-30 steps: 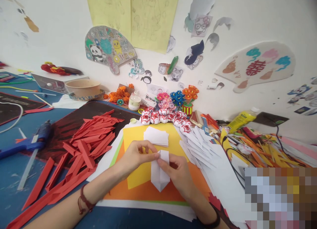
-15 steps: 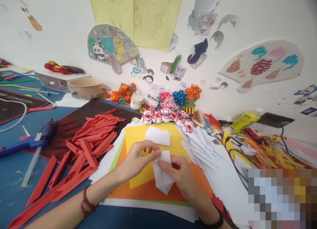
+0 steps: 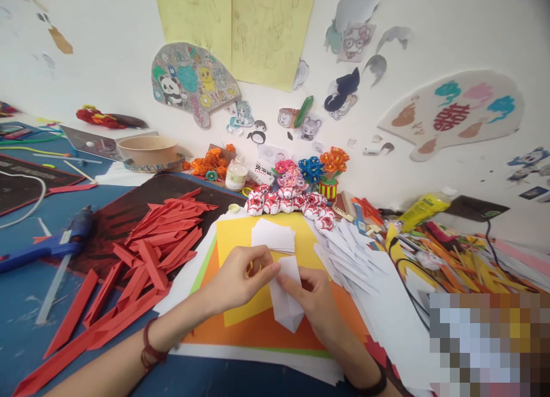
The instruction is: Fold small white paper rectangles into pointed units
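Observation:
My right hand grips a folded white paper by its right side, thumb on top and fingers partly hidden behind. The paper has a pointed lower end and is tilted above the orange and yellow sheets. At its upper left edge, my left hand is closed in a pinch, the thumb touching the paper close to my right thumb. Just beyond my hands, a stack of white paper pieces lies on the yellow sheet. An orange sheet shows underneath.
Folded red paper strips are heaped at left, beside a blue glue gun. Folded white strips lie at right. Red-and-white paper pieces, a small jar and craft flowers stand along the wall.
The folded white paper has shifted slightly and turned a little in my right hand. My left thumb has moved slightly relative to its upper edge. Everything else looks the same.

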`<move>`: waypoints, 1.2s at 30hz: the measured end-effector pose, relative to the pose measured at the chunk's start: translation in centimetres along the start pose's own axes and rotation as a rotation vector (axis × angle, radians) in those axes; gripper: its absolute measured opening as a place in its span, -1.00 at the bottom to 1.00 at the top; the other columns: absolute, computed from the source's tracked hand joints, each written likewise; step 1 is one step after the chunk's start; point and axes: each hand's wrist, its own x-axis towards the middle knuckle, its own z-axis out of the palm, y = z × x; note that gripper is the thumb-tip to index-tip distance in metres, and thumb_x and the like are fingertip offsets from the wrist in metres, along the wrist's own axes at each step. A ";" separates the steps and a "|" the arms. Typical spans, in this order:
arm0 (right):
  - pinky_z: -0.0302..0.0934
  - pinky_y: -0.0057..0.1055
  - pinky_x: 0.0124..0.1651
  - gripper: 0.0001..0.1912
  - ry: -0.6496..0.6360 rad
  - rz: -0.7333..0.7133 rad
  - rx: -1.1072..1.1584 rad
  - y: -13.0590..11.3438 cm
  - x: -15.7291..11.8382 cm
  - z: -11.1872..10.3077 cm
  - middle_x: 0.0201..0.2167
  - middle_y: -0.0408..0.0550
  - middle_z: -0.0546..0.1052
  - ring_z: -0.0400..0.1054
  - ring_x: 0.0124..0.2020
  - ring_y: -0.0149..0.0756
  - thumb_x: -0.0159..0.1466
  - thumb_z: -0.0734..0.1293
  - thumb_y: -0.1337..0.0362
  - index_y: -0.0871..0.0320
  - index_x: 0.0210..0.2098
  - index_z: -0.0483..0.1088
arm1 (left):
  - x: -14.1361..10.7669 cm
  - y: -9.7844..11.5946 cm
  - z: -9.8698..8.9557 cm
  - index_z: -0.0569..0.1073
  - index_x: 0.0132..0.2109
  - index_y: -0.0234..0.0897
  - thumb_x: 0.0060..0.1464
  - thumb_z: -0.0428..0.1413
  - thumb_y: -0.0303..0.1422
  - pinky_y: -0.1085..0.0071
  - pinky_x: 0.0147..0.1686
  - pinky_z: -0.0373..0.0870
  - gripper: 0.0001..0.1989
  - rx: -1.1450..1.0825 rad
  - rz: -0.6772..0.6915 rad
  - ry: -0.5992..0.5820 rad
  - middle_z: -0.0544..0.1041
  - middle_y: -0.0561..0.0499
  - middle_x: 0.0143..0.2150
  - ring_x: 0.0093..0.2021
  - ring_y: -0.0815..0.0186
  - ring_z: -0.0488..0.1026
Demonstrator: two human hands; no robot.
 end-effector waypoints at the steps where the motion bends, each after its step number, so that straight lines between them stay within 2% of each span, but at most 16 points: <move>1: -0.17 -0.44 -0.53 -0.58 -0.002 -0.009 -0.002 -0.1 0.0 0.0 -0.62 -0.21 0.11 -0.06 -0.57 -0.44 0.19 0.36 0.04 0.16 -0.62 0.22 | -0.1 0.0 0.0 0.38 -0.41 -0.31 0.22 0.01 -0.14 0.48 -0.51 0.06 -0.64 -0.014 0.007 -0.024 0.29 0.13 -0.54 -0.52 0.43 0.16; 4: -0.15 -0.44 -0.53 -0.61 -0.018 -0.031 -0.008 -0.3 -0.2 -0.1 -0.62 -0.21 0.13 -0.05 -0.57 -0.43 0.21 0.35 0.05 0.16 -0.60 0.26 | -0.3 0.1 0.1 0.35 -0.37 -0.30 0.25 -0.02 -0.16 0.48 -0.51 0.06 -0.67 -0.047 0.014 -0.085 0.27 0.13 -0.54 -0.51 0.43 0.15; 8: -0.11 -0.45 -0.52 -0.63 -0.041 -0.045 -0.028 -0.4 -0.3 -0.1 -0.61 -0.20 0.18 -0.02 -0.57 -0.43 0.22 0.34 0.06 0.17 -0.58 0.30 | -0.5 0.2 0.1 0.31 -0.40 -0.30 0.26 -0.04 -0.19 0.47 -0.48 0.06 -0.68 -0.048 0.042 -0.095 0.24 0.13 -0.51 -0.48 0.42 0.14; 15: -0.12 -0.46 -0.53 -0.65 -0.024 -0.051 0.018 -0.3 -0.1 -0.5 -0.62 -0.22 0.17 -0.04 -0.58 -0.45 0.20 0.36 0.08 0.18 -0.57 0.32 | -0.4 0.1 0.4 0.32 -0.42 -0.30 0.29 -0.08 -0.16 0.46 -0.44 0.10 -0.62 -0.090 0.039 -0.030 0.28 0.11 -0.50 -0.46 0.41 0.17; 19: -0.09 -0.46 -0.53 -0.65 -0.020 -0.072 -0.028 -0.4 0.0 -0.8 -0.63 -0.23 0.19 -0.01 -0.58 -0.45 0.18 0.37 0.08 0.18 -0.59 0.33 | -0.2 0.5 0.1 0.38 -0.29 -0.28 0.28 -0.04 -0.19 0.46 -0.39 0.17 -0.72 -0.097 0.059 -0.003 0.39 0.07 -0.38 -0.38 0.39 0.27; 22: -0.01 -0.46 -0.50 -0.65 -0.050 -0.074 -0.061 -0.6 0.1 -0.9 -0.63 -0.21 0.26 0.07 -0.57 -0.42 0.17 0.38 0.07 0.18 -0.58 0.37 | -0.1 0.5 0.0 0.41 -0.29 -0.28 0.22 0.05 -0.20 0.47 -0.42 0.14 -0.77 -0.048 0.065 0.009 0.39 0.07 -0.39 -0.41 0.39 0.24; 24: 0.08 -0.45 -0.45 -0.70 -0.052 -0.064 -0.036 -0.5 0.3 -0.9 -0.55 -0.16 0.37 0.19 -0.51 -0.37 0.18 0.38 0.06 0.18 -0.47 0.46 | 0.1 0.3 0.0 0.40 -0.34 -0.29 0.21 0.06 -0.21 0.47 -0.43 0.13 -0.75 -0.069 0.048 0.062 0.36 0.08 -0.44 -0.42 0.39 0.22; 26: 0.17 -0.44 -0.38 -0.70 0.001 -0.052 0.042 -0.3 0.5 -1.0 -0.37 -0.08 0.47 0.30 -0.39 -0.30 0.20 0.38 0.05 0.15 -0.24 0.51 | 0.3 0.1 -0.1 0.38 -0.34 -0.29 0.19 0.07 -0.19 0.47 -0.44 0.13 -0.75 -0.172 0.005 0.147 0.33 0.10 -0.48 -0.45 0.40 0.22; 28: 0.22 -0.43 -0.35 -0.56 0.100 -0.055 0.144 0.1 0.7 -1.0 -0.21 -0.03 0.48 0.34 -0.34 -0.30 0.22 0.37 0.02 0.09 0.02 0.42 | 0.5 -0.1 -0.1 0.37 -0.32 -0.28 0.16 0.10 -0.16 0.49 -0.47 0.14 -0.74 -0.314 -0.053 0.230 0.35 0.11 -0.48 -0.49 0.42 0.23; 30: 0.23 -0.43 -0.39 -0.45 0.168 -0.074 0.238 0.6 1.0 -0.8 -0.21 -0.04 0.47 0.32 -0.41 -0.35 0.25 0.33 -0.04 0.06 0.14 0.29 | 0.6 -0.2 -0.1 0.35 -0.30 -0.28 0.13 0.13 -0.15 0.50 -0.50 0.16 -0.73 -0.448 -0.108 0.267 0.42 0.09 -0.47 -0.52 0.43 0.25; 32: 0.21 -0.43 -0.43 -0.45 0.145 -0.080 0.281 0.9 1.1 -0.4 -0.31 -0.08 0.46 0.28 -0.50 -0.38 0.24 0.32 -0.08 0.09 0.11 0.28 | 0.5 -0.2 0.2 0.33 -0.30 -0.28 0.12 0.14 -0.15 0.50 -0.51 0.19 -0.73 -0.565 -0.153 0.242 0.49 0.04 -0.42 -0.50 0.42 0.31; 34: 0.20 -0.43 -0.44 -0.50 0.084 -0.059 0.252 1.0 1.1 -0.1 -0.39 -0.10 0.45 0.28 -0.52 -0.38 0.21 0.35 -0.08 0.14 -0.03 0.36 | 0.4 -0.2 0.7 0.34 -0.31 -0.29 0.12 0.14 -0.17 0.49 -0.47 0.24 -0.74 -0.637 -0.179 0.186 0.52 -0.01 -0.38 -0.45 0.38 0.38; 36: 0.20 -0.41 -0.44 -0.58 0.075 -0.026 0.181 1.0 1.0 0.0 -0.43 -0.09 0.46 0.28 -0.51 -0.36 0.18 0.38 -0.07 0.17 -0.20 0.42 | 0.1 -0.2 1.2 0.38 -0.30 -0.32 0.12 0.14 -0.19 0.47 -0.41 0.30 -0.75 -0.646 -0.174 0.141 0.52 -0.03 -0.38 -0.38 0.35 0.42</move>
